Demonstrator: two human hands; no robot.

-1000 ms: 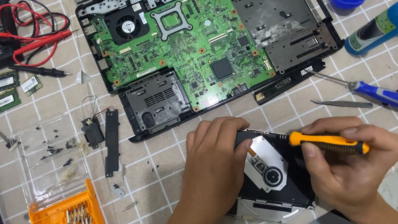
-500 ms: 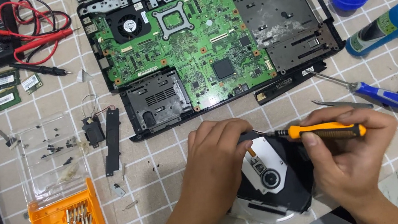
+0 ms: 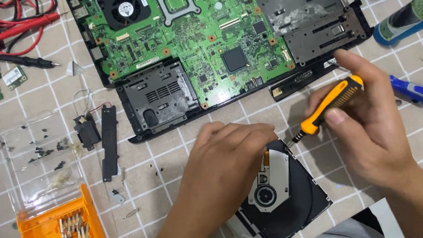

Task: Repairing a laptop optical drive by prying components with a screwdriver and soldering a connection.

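Two bare forearms enter from bottom edge. Left hand and right hand both ungloved, no rings, no watch or bracelet on wrists. No sleeves reach visible forearms. Fingernails short, unpainted.

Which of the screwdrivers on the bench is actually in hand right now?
The orange-and-black screwdriver, gripped by the right hand with its tip at the optical drive. The blue-handled one lies untouched on the tiles.

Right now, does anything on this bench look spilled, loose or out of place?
Yes. Tiny black screws lie scattered loose over a clear plastic lid left of the opened laptop, and more specks dot the tiled cloth near the black speaker strip. They could roll off easily.
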